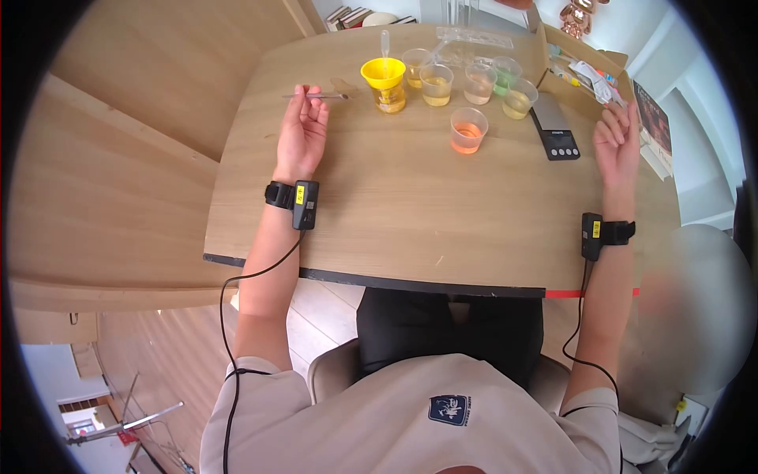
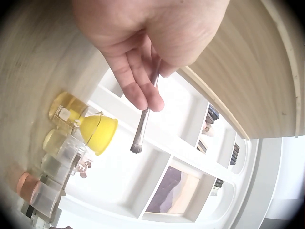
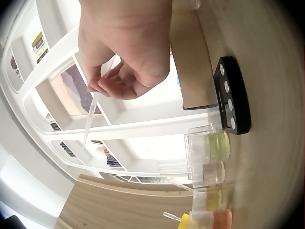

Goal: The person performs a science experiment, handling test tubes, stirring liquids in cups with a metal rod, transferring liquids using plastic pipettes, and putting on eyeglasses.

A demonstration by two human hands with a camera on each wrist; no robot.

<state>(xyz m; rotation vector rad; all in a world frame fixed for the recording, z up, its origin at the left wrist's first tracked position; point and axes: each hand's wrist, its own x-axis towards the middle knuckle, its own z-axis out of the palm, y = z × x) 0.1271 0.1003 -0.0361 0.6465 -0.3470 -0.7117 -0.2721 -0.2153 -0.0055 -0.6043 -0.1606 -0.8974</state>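
My left hand (image 1: 300, 142) pinches a slim brush (image 2: 140, 131) with a metallic shaft and short dark bristles, held over the table's left side. To its right stands a glass beaker of yellow liquid (image 1: 389, 101) with a yellow funnel (image 1: 383, 73) in its mouth. A plastic dropper (image 1: 384, 43) stands up out of the funnel. My right hand (image 1: 616, 150), raised by the table's right side, holds a translucent plastic dropper (image 3: 90, 117) between thumb and fingers. Closest to that hand are a black digital scale (image 1: 562, 146) and an open cardboard box (image 3: 193, 62).
A clear cup of orange liquid (image 1: 469, 133) stands in front of several cups with yellowish, pinkish and green liquid (image 1: 504, 75). Behind them is a clear rack (image 1: 493, 39). A tall wooden panel (image 1: 134, 118) borders the left side. Cables run from both wrist cameras.
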